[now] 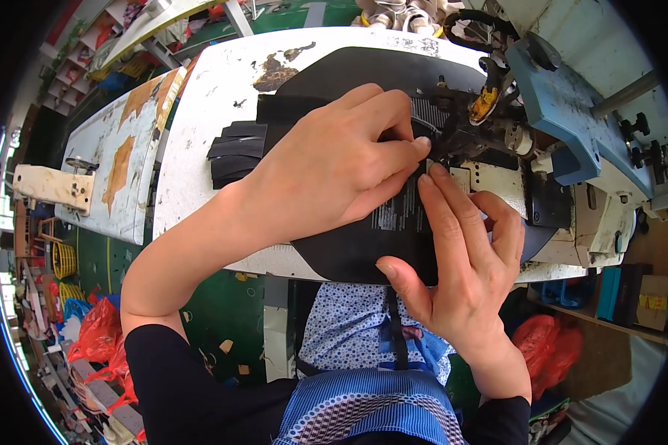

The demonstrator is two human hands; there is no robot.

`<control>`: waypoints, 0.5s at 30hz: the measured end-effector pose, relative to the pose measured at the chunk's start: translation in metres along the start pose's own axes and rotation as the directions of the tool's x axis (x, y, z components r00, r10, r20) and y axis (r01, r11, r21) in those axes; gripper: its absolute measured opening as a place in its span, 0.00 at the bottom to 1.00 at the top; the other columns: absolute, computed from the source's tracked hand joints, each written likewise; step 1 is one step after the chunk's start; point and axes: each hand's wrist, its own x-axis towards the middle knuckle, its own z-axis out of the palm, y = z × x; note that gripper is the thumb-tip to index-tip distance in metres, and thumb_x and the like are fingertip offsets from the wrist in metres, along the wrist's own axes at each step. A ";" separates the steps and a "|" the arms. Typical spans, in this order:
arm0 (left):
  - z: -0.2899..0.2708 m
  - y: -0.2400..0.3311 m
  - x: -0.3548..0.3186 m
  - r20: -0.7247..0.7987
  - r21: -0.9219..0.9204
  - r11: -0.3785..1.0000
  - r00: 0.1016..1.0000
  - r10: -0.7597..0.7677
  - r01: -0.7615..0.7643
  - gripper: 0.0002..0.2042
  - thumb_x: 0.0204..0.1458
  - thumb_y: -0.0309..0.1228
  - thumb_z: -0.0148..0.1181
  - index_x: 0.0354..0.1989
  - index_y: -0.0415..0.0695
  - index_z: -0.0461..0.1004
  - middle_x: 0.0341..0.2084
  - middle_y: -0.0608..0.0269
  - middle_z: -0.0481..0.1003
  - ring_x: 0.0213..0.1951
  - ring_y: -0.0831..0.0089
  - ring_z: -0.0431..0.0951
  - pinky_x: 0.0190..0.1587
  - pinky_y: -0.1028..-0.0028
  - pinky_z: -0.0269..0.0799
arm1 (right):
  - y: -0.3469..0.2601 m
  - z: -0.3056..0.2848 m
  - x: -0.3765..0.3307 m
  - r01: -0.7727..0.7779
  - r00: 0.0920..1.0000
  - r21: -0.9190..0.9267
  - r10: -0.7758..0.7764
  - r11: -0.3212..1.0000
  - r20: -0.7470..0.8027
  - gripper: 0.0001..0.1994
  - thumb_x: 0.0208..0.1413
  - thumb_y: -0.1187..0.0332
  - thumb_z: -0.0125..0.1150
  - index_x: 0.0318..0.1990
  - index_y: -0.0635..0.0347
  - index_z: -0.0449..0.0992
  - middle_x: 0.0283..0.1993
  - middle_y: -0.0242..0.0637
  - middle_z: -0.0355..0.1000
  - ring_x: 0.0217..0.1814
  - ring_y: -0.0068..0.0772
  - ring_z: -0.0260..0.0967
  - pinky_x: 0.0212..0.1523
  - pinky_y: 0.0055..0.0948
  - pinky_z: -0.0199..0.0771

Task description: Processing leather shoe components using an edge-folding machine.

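My left hand (341, 159) reaches across a dark board (326, 248) on the white sewing table. Its thumb and fingers are pinched together close to the needle area of an industrial sewing machine (560, 111); what they grip is hidden under the hand. My right hand (467, 259) lies with fingers stretched out, fingertips pressing down beside the left fingertips, thumb apart. Beneath both hands is a black surface with pale ribbed lines (397, 211), partly covered. To the left of my left wrist, a stack of black strips (237, 152) lies fanned on the table.
A second worn white table (104, 167) with a beige machine arm (52, 189) stands at the left. Red plastic bags (100, 330) hang or lie lower left, and another red bag (545, 348) lower right. A shelf (601, 315) holds boxes.
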 end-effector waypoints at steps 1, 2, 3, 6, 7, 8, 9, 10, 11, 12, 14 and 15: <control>0.001 -0.001 0.000 -0.014 0.006 1.000 1.000 0.006 -0.006 0.14 0.50 0.23 0.71 0.47 0.41 0.85 0.36 0.61 0.73 0.36 0.62 0.75 0.36 0.66 0.73 | 0.000 0.001 0.000 0.002 1.000 -0.014 -0.002 1.000 -0.011 0.36 0.59 0.41 0.66 0.59 0.69 0.79 0.62 0.45 0.78 0.50 0.49 0.69 0.54 0.44 0.70; 0.001 -0.003 0.001 -0.028 0.013 1.000 1.000 0.012 -0.012 0.14 0.50 0.22 0.71 0.47 0.42 0.85 0.36 0.61 0.73 0.36 0.62 0.75 0.37 0.66 0.73 | 0.000 0.001 0.000 0.003 1.000 -0.029 -0.004 1.000 -0.021 0.35 0.59 0.41 0.65 0.59 0.68 0.80 0.61 0.44 0.78 0.49 0.48 0.69 0.54 0.44 0.70; 0.001 -0.004 0.002 -0.028 0.014 1.000 1.000 0.009 -0.008 0.14 0.50 0.22 0.71 0.47 0.42 0.85 0.36 0.61 0.73 0.36 0.62 0.75 0.37 0.66 0.73 | 0.000 0.002 0.000 0.006 1.000 -0.026 -0.006 1.000 -0.020 0.35 0.59 0.41 0.65 0.59 0.68 0.80 0.61 0.44 0.78 0.49 0.48 0.69 0.54 0.44 0.70; -0.001 -0.017 0.005 -0.085 0.086 0.996 0.995 0.043 -0.036 0.13 0.52 0.23 0.71 0.46 0.45 0.85 0.39 0.61 0.76 0.41 0.60 0.78 0.43 0.64 0.76 | 0.001 0.003 0.002 0.016 0.999 -0.043 -0.018 0.999 -0.037 0.33 0.59 0.43 0.65 0.58 0.66 0.80 0.61 0.43 0.79 0.48 0.47 0.69 0.53 0.43 0.70; -0.002 -0.022 0.005 -0.086 0.091 0.995 0.995 0.042 -0.034 0.13 0.52 0.23 0.71 0.46 0.45 0.85 0.39 0.61 0.76 0.41 0.60 0.78 0.43 0.64 0.76 | 0.001 0.003 0.002 0.023 0.999 -0.043 -0.025 0.999 -0.049 0.32 0.59 0.44 0.66 0.58 0.66 0.81 0.61 0.42 0.79 0.48 0.46 0.70 0.52 0.43 0.70; -0.003 -0.027 0.004 -0.083 0.074 0.997 0.996 0.038 -0.032 0.12 0.53 0.23 0.70 0.46 0.44 0.85 0.40 0.60 0.77 0.42 0.58 0.79 0.44 0.63 0.77 | 0.002 0.004 0.002 0.030 0.998 -0.043 -0.032 0.999 -0.061 0.31 0.59 0.45 0.66 0.57 0.65 0.81 0.60 0.42 0.79 0.48 0.46 0.70 0.52 0.42 0.70; -0.004 -0.029 0.002 -0.080 0.057 0.998 0.996 0.036 -0.031 0.11 0.54 0.24 0.70 0.46 0.44 0.85 0.40 0.59 0.78 0.42 0.57 0.80 0.46 0.62 0.77 | 0.002 0.005 0.002 0.033 0.997 -0.041 -0.036 0.999 -0.066 0.31 0.59 0.45 0.66 0.57 0.65 0.81 0.60 0.42 0.79 0.48 0.46 0.70 0.52 0.42 0.70; -0.006 -0.028 0.001 -0.065 0.045 0.999 0.998 0.018 -0.015 0.11 0.55 0.25 0.69 0.47 0.43 0.85 0.39 0.58 0.78 0.42 0.57 0.81 0.45 0.62 0.78 | 0.003 0.006 0.002 0.042 0.996 -0.059 -0.047 0.997 -0.082 0.31 0.58 0.44 0.66 0.56 0.64 0.82 0.59 0.40 0.79 0.47 0.44 0.71 0.51 0.40 0.70; -0.010 -0.026 -0.001 -0.066 0.054 0.998 0.998 0.019 -0.016 0.11 0.55 0.25 0.69 0.47 0.43 0.85 0.39 0.58 0.78 0.42 0.57 0.81 0.45 0.62 0.78 | 0.004 0.006 0.002 0.052 0.993 -0.077 -0.059 0.996 -0.099 0.30 0.57 0.43 0.66 0.54 0.63 0.83 0.57 0.38 0.80 0.47 0.42 0.72 0.49 0.37 0.70; -0.016 -0.021 -0.001 -0.001 0.044 0.999 1.000 -0.024 0.024 0.10 0.55 0.25 0.69 0.46 0.43 0.85 0.39 0.58 0.78 0.41 0.58 0.81 0.44 0.63 0.78 | 0.005 0.006 0.000 0.052 0.993 -0.079 -0.061 0.995 -0.105 0.30 0.57 0.43 0.66 0.54 0.63 0.83 0.57 0.38 0.80 0.47 0.42 0.72 0.49 0.37 0.70; -0.027 -0.007 -0.004 0.108 -0.028 0.992 0.987 -0.117 0.121 0.09 0.56 0.24 0.68 0.46 0.41 0.85 0.38 0.57 0.77 0.39 0.59 0.81 0.41 0.65 0.77 | 0.007 0.004 -0.004 0.105 0.988 -0.021 -0.106 0.994 -0.110 0.31 0.54 0.44 0.68 0.55 0.61 0.82 0.57 0.36 0.79 0.48 0.41 0.73 0.50 0.37 0.70; -0.031 0.001 -0.008 0.138 -0.069 0.985 0.979 -0.150 0.160 0.09 0.57 0.23 0.67 0.45 0.40 0.85 0.37 0.57 0.77 0.39 0.59 0.80 0.41 0.65 0.76 | 0.006 0.001 -0.003 0.151 0.985 0.042 -0.147 0.988 -0.090 0.31 0.52 0.45 0.70 0.56 0.60 0.82 0.59 0.36 0.79 0.49 0.40 0.74 0.51 0.37 0.70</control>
